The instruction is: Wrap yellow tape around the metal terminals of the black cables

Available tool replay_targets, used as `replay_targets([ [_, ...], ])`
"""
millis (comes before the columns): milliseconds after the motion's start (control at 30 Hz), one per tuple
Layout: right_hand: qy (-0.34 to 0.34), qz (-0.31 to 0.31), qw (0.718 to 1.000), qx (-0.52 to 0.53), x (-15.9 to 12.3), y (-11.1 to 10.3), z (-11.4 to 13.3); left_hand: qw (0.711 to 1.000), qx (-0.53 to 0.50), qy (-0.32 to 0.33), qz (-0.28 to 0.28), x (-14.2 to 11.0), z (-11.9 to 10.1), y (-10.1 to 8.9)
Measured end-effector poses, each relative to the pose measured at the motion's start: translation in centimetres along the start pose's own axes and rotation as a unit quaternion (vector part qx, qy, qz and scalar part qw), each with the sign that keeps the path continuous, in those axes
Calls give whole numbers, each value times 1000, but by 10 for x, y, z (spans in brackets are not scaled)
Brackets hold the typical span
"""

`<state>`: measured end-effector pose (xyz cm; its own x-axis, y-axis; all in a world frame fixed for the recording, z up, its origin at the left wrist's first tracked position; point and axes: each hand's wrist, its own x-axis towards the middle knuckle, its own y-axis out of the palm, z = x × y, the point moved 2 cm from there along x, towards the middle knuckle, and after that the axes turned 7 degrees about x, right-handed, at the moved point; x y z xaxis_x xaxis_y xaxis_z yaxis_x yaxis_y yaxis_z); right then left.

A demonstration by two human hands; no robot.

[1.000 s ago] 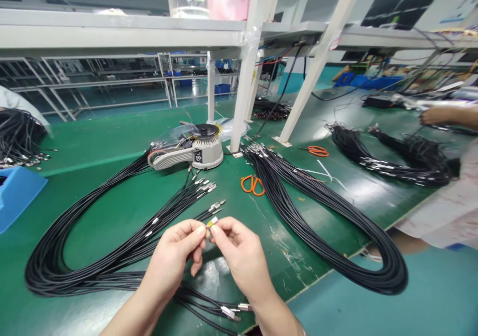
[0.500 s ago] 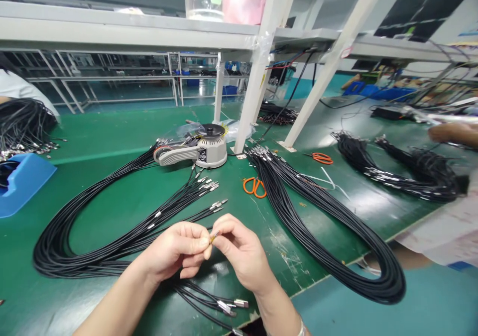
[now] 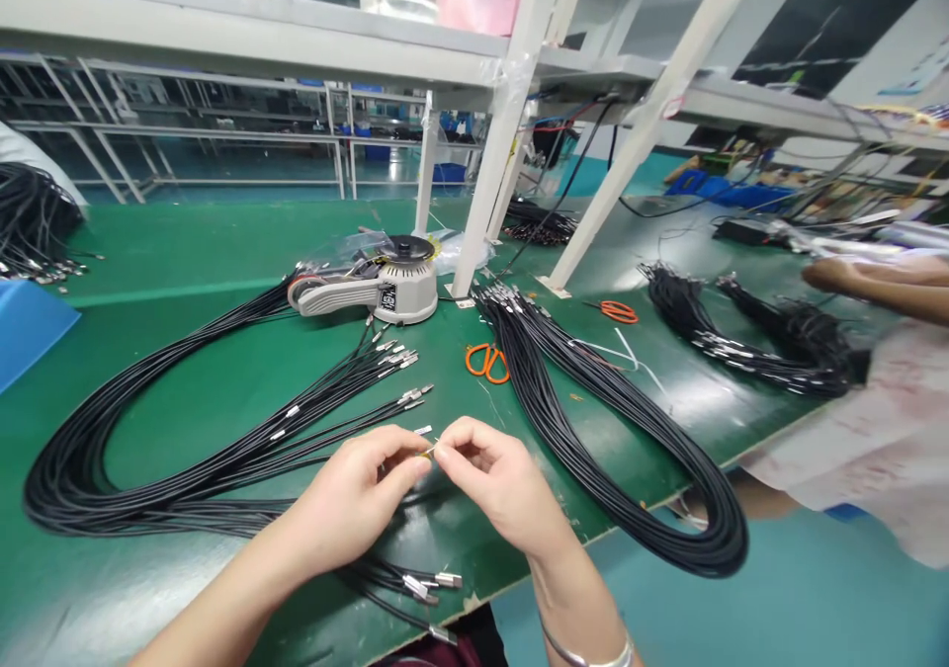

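Observation:
My left hand [image 3: 371,484] is closed in a pinch on a small yellowish piece [image 3: 428,453], mostly hidden by the fingertips. Right beside it, my right hand [image 3: 496,474] pinches at the same spot, where a thin light sliver shows between the two hands. Whether this piece belongs to a cable end cannot be made out. Black cables [image 3: 148,489] with metal connectors curve in a big loop to the left, partly passing behind my left forearm. Below the hands, several cable ends with silver connectors [image 3: 421,588] lie near the table edge.
A grey tape dispenser [image 3: 404,287] stands behind the cables. Orange-handled scissors [image 3: 487,363] and a second orange pair [image 3: 619,311] lie farther right. Another black cable bundle [image 3: 630,459] hangs over the edge of the green table [image 3: 185,252]. A co-worker's arm [image 3: 882,287] reaches in at right.
My hands have shifted slightly, with the left fingers turned and the fingertips a little farther apart around the small piece. The whole view has moved slightly, so the surroundings sit farther left.

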<state>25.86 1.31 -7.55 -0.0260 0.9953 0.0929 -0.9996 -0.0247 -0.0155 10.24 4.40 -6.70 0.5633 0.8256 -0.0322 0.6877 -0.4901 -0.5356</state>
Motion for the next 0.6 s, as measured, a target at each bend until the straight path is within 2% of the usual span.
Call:
replay_targets([
  [133, -27, 33, 996, -80, -7, -5, 6, 999, 35, 25, 27, 1, -5, 4],
  [267, -2, 91, 989, -115, -12, -12, 9, 995, 48, 49, 68, 1, -10, 10],
  [400, 30, 67, 993, -92, -14, -13, 2, 993, -32, -10, 117, -3, -3, 6],
  [500, 57, 30, 995, -77, -15, -13, -6, 996, -41, -61, 55, -13, 10, -10],
  [567, 70, 25, 994, -79, -16, -13, -11, 997, 18, -76, 17, -21, 18, -19],
  [600, 72, 25, 994, -80, -16, -13, -12, 996, 50, -71, 15, -24, 20, -21],
])
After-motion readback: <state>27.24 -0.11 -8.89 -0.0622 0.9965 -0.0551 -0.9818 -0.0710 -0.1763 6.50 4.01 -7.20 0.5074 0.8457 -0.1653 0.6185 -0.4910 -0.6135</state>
